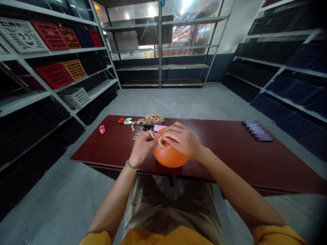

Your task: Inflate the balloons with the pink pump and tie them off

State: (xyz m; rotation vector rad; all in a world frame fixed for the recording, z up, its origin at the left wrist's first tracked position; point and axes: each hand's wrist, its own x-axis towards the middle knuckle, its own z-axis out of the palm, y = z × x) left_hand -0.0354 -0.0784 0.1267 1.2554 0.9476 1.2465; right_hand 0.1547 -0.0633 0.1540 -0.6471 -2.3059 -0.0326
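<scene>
L hand point(142, 147) & R hand point(182, 139) pinched beige cord point(160, 141) at top of orange balloon point(170, 159), which sat on counter point(230, 149) beneath them, prob. to steady it; cord pile point(151, 119) just beyond.

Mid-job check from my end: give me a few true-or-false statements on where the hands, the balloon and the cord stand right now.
1. The round orange inflated balloon sits at the near edge of the dark red wooden table. True.
2. The left hand lies flat on the table, off the balloon. False: its grip pinches the beige twisted cord at the balloon's top, together with the right hand.
3. A loose pile of beige cord lies on the table beyond the hands. True.
4. The small limp pink balloon lies right of the hands. False: it lies to their left, near the table's left end.
</scene>
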